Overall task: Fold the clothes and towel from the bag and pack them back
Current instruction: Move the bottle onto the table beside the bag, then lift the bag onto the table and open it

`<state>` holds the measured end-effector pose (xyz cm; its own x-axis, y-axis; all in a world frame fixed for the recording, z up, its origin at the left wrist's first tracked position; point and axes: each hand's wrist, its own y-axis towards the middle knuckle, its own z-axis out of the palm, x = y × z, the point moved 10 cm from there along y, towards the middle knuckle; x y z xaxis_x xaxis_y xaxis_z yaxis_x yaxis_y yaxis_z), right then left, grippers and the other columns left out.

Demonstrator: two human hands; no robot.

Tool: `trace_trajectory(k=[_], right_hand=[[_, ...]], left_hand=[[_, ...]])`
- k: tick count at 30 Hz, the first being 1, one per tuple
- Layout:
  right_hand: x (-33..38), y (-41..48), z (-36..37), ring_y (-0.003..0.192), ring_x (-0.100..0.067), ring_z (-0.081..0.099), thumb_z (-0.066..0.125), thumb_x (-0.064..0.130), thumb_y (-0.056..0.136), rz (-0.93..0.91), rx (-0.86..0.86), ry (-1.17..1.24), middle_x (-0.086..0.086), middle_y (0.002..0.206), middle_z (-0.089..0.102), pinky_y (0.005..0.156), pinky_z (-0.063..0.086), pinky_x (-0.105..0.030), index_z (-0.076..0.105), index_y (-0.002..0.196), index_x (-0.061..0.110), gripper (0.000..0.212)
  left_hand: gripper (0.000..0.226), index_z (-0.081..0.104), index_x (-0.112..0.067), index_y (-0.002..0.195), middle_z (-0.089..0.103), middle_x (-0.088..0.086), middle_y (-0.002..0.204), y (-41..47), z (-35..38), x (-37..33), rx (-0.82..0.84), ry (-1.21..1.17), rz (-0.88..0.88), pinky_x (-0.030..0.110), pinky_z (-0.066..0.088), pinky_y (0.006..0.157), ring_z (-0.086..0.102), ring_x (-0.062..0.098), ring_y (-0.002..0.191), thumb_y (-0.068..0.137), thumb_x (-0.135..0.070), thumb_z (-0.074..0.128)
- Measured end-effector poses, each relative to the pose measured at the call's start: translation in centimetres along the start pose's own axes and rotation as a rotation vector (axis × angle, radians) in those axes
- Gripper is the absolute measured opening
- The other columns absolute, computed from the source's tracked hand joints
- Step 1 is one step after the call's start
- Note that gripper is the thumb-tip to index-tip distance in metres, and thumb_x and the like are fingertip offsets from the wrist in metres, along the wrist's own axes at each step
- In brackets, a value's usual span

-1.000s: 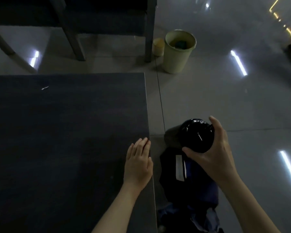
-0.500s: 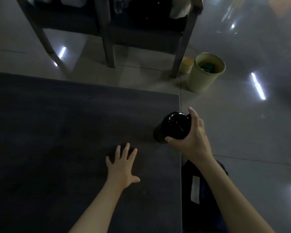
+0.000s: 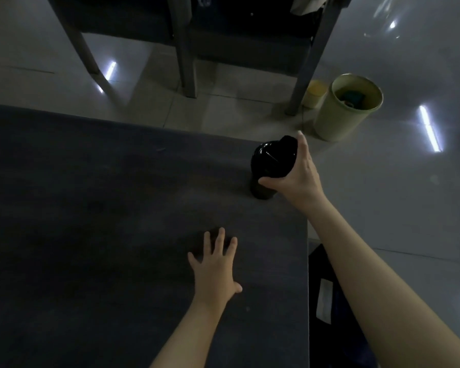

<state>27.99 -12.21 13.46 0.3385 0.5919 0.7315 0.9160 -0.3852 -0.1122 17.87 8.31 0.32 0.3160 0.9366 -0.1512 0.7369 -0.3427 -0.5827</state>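
A dim view looks down from head height onto a dark grey table (image 3: 91, 208) that fills the left and centre. The person's right hand (image 3: 295, 176) is wrapped around the upper part of a glossy black bottle (image 3: 272, 160), thumb on the near side and fingers curled over the far side; the bottle stands near the table's far right corner, its base seeming to touch the surface. The left hand (image 3: 215, 269) lies flat on the table, palm down, fingers spread wide and holding nothing, nearer the viewer and well apart from the bottle. On the floor just beside the table's right edge, a dark bag (image 3: 327, 301) with a pale label is partly hidden behind the right forearm; whether clothes or a towel are inside cannot be told. Beyond the table stands a grey metal-legged bench or table (image 3: 183, 49) with dark shapes beneath. To the right of its leg, a pale green bin (image 3: 340, 115) sits on the glossy grey tiled floor (image 3: 409, 208), with a small yellow container (image 3: 314, 94) touching or just beside it. Bright strips of reflected light streak the floor.
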Motion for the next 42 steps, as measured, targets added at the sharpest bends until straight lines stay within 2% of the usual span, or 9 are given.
trace_trajectory(k=[6,10,15,19,22,27,32,36,42], right_hand=[[-1.7,-2.0,0.3,0.142,-0.022,0.020,0.082,0.033,0.069,0.006,0.036,0.171,-0.004,0.157,0.016,0.114,0.024,-0.043,-0.004,0.150,0.023,0.118],[-6.2,-6.5,-1.8,0.136,-0.016,0.033,0.069,0.036,0.082,0.099,-0.074,0.248,0.001,0.154,0.025,0.104,0.032,-0.028,0.010,0.150,0.023,0.091],[-16.8,-13.7,-2.7,0.126,-0.021,0.046,0.061,0.031,0.089,0.301,-0.092,0.155,-0.005,0.142,0.045,0.103,0.041,-0.039,0.031,0.145,0.013,0.066],[-23.8,-19.1,-2.5,0.125,-0.023,0.047,0.061,0.025,0.090,0.463,-0.056,0.132,-0.007,0.141,0.046,0.101,0.042,-0.036,0.037,0.143,0.009,0.061],[-28.3,-22.1,-2.7,0.126,-0.022,0.046,0.061,0.028,0.090,0.539,-0.048,0.096,-0.006,0.142,0.045,0.102,0.042,-0.036,0.038,0.142,0.010,0.060],[-34.3,-25.7,-1.6,0.100,-0.011,0.047,0.060,0.023,0.091,0.642,-0.028,0.092,-0.004,0.125,0.054,0.082,0.038,-0.026,0.046,0.134,0.010,0.047],[-40.0,-28.9,1.6,0.127,-0.022,0.044,0.061,0.033,0.090,0.785,0.033,0.080,-0.006,0.141,0.045,0.098,0.039,-0.033,0.036,0.142,0.011,0.062],[-43.0,-30.4,4.1,0.130,-0.027,0.040,0.061,0.038,0.088,0.872,0.098,0.090,-0.007,0.146,0.038,0.103,0.039,-0.042,0.032,0.144,0.014,0.068],[-47.2,-30.5,6.7,0.129,-0.030,0.041,0.064,0.040,0.085,0.935,0.142,0.087,-0.007,0.147,0.036,0.101,0.040,-0.047,0.031,0.144,0.016,0.072]], left_hand=[[0.108,-0.002,-0.034,0.150,-0.022,-0.003,0.157,-0.2,-0.4,0.0,0.007,-0.008,-0.002,0.066,0.014,0.111,-0.018,0.030,0.144,0.074,-0.047,0.074],[0.104,-0.002,-0.031,0.151,-0.019,0.000,0.158,-0.6,-0.5,-0.5,0.027,0.001,-0.020,0.059,0.010,0.115,-0.014,0.031,0.145,0.079,-0.042,0.071],[0.062,0.019,-0.028,0.150,0.006,-0.006,0.160,-2.6,0.3,-9.0,-0.129,-0.010,0.313,0.045,0.002,0.117,0.000,0.018,0.147,0.095,-0.031,0.047],[0.057,0.057,-0.023,0.129,0.053,-0.003,0.138,-3.7,2.9,-17.6,-0.225,0.049,0.590,0.042,0.033,0.108,0.045,0.019,0.132,0.075,-0.032,0.072],[0.052,0.068,-0.021,0.114,0.066,-0.002,0.120,-2.6,4.0,-20.9,-0.237,0.140,0.634,0.043,0.042,0.101,0.058,0.018,0.118,0.066,-0.037,0.078],[0.035,0.072,-0.017,0.087,0.070,0.001,0.091,-1.3,5.2,-21.4,-0.323,0.255,0.630,0.039,0.021,0.110,0.060,0.022,0.104,0.082,-0.033,0.042],[0.048,0.068,-0.013,0.102,0.069,0.005,0.102,-0.7,6.8,-22.6,-0.165,0.464,0.587,0.040,0.010,0.118,0.056,0.023,0.109,0.094,-0.041,0.030],[0.051,0.060,-0.015,0.115,0.063,0.004,0.116,0.2,8.2,-24.2,-0.115,0.540,0.575,0.040,0.018,0.113,0.049,0.024,0.115,0.097,-0.048,0.024],[0.054,0.061,-0.020,0.109,0.065,-0.001,0.109,0.8,8.7,-24.1,-0.164,0.557,0.549,0.038,0.030,0.101,0.053,0.020,0.109,0.095,-0.054,0.021]])
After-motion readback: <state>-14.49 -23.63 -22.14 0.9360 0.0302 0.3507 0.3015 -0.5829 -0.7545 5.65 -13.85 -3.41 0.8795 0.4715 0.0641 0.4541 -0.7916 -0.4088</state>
